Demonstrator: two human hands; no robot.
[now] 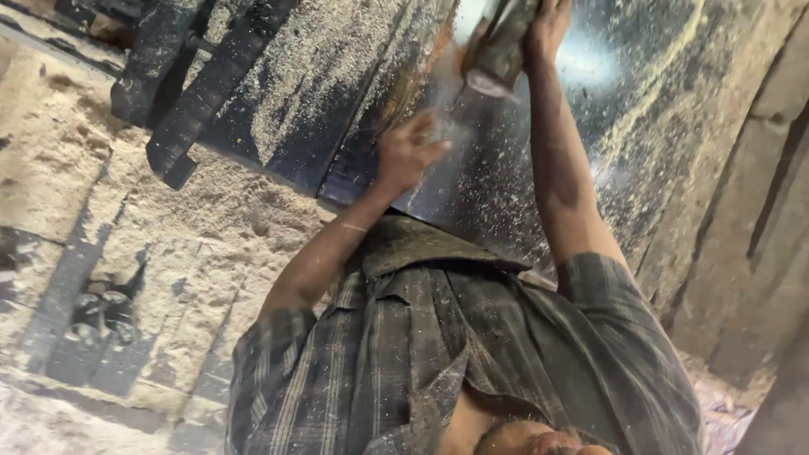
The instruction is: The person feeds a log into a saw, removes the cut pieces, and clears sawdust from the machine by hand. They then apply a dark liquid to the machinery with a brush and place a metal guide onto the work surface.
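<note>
My right hand (548,25) is raised at the top of the view and closed around a dull grey-green cylindrical object (497,46), held tilted over a dark glossy sheet (506,185) strewn with sawdust. My left hand (406,156) hovers lower on the same sheet with its fingers spread and nothing in it. Fine dust hangs in the air between the two hands. My checked shirt (438,354) fills the lower middle of the frame. Part of the cylindrical object is cut off by the top edge.
Dark flat bars (194,93) lie across the upper left. A pale surface thick with sawdust (126,253) covers the left side. Rough wooden planks (742,185) run along the right.
</note>
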